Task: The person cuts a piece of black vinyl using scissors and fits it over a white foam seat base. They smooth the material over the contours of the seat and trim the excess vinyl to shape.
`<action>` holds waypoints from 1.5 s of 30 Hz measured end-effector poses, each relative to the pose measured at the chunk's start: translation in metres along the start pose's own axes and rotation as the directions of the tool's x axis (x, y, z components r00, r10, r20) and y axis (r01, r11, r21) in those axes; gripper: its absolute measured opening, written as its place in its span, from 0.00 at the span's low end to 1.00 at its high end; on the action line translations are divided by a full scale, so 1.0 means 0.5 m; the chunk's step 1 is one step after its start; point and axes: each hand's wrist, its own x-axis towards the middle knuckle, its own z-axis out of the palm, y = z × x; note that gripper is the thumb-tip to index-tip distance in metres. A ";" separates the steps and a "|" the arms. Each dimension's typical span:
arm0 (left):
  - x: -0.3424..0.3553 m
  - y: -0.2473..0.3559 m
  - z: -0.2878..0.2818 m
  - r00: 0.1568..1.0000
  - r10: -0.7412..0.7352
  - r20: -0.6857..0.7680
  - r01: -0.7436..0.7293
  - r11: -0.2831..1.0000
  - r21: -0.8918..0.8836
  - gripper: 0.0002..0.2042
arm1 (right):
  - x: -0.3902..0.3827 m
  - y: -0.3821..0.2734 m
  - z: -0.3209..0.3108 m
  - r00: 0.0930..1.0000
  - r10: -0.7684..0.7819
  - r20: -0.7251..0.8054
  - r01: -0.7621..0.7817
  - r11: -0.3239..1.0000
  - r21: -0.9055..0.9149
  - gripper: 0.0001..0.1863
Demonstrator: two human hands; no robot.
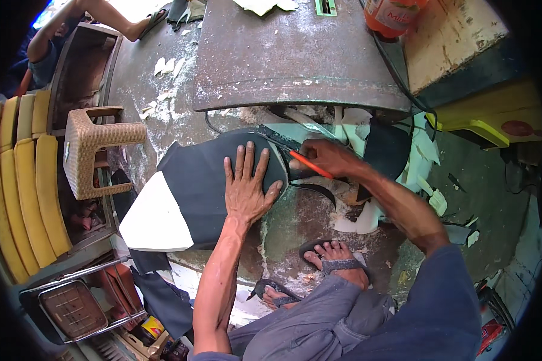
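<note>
My left hand [249, 183] lies flat with fingers spread on a black sheet [190, 168], near its curved right end, where a pale edge shows. A white piece [155, 222] covers the sheet's lower left corner. My right hand [325, 156] is closed on an orange-handled tool [310, 165] at that curved edge; its working tip is too small to make out. A narrow black strip [322, 194] curves away below it. More black material [385, 153] and pale scraps [426, 168] lie to the right, on the stained floor [265, 240].
A metal panel [301, 60] spans the top, with an orange bottle [388, 18]. A woven stool [102, 129], yellow padded slats [30, 198] and a folding chair [78, 304] stand left. A yellow object [476, 129] is at right. Another person's leg [108, 18] shows at top left.
</note>
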 end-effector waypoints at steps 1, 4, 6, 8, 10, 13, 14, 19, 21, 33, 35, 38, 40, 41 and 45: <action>0.000 0.000 -0.001 1.000 0.000 0.000 0.000 1.000 0.002 0.39 | 0.004 0.003 -0.004 1.000 -0.025 -0.019 0.023 0.998 -0.055 0.39; 0.001 0.001 -0.002 1.000 0.003 0.001 -0.003 1.000 0.003 0.39 | 0.015 0.012 -0.024 0.999 -0.035 0.029 0.038 0.993 -0.111 0.38; 0.001 0.000 0.000 1.000 0.003 -0.001 -0.003 1.000 0.005 0.39 | 0.021 0.023 -0.037 0.988 -0.153 0.037 0.156 0.981 -0.113 0.38; 0.001 -0.001 0.000 1.000 0.000 0.005 0.000 1.000 0.007 0.39 | 0.024 0.009 -0.051 0.981 -0.182 0.072 0.191 0.972 -0.134 0.37; 0.001 0.000 -0.002 1.000 -0.005 0.017 0.005 1.000 0.013 0.39 | 0.023 -0.007 -0.074 0.983 -0.126 0.131 0.148 0.973 -0.177 0.37; 0.006 0.006 0.002 1.000 -0.007 0.023 0.007 1.000 0.026 0.39 | 0.022 -0.004 -0.106 0.973 -0.148 0.175 0.176 0.972 -0.157 0.39; 0.006 0.007 0.001 1.000 -0.010 0.024 0.010 1.000 0.018 0.39 | 0.022 0.000 -0.116 0.968 -0.146 0.203 0.178 0.973 -0.148 0.40; -0.011 0.016 0.001 0.997 -0.067 -0.032 0.065 0.996 -0.068 0.35 | -0.042 0.032 -0.044 0.976 0.016 -0.215 -0.060 0.979 -0.196 0.36; -0.022 0.021 0.006 0.997 -0.056 -0.049 0.049 0.989 -0.142 0.34 | -0.086 0.048 0.029 0.935 0.045 -0.351 -0.096 0.987 -0.128 0.32; -0.048 0.010 -0.009 1.000 0.026 0.012 -0.023 0.986 -0.168 0.28 | -0.145 -0.010 0.490 0.835 0.209 -0.508 0.110 0.843 0.527 0.27; -0.042 0.006 -0.009 0.999 0.031 0.007 -0.029 0.987 -0.160 0.28 | -0.105 -0.009 0.489 0.761 0.157 -0.630 0.190 0.874 0.446 0.25; -0.003 -0.020 -0.001 0.995 0.041 -0.092 -0.052 0.992 -0.116 0.27 | -0.024 -0.014 0.457 0.687 0.144 -0.712 0.253 0.871 0.421 0.22; 0.044 -0.052 -0.008 0.990 0.030 -0.141 -0.042 0.996 -0.080 0.27 | 0.035 -0.017 0.425 0.704 0.123 -0.699 0.294 0.846 0.445 0.21; 0.070 -0.064 -0.013 0.988 0.027 -0.150 -0.038 0.997 -0.073 0.27 | 0.060 -0.014 0.408 0.718 0.138 -0.682 0.294 0.829 0.477 0.22; 0.095 -0.095 -0.013 0.980 0.019 -0.199 -0.026 0.999 -0.035 0.26 | 0.081 -0.051 0.397 0.727 0.187 -0.661 0.274 0.803 0.529 0.23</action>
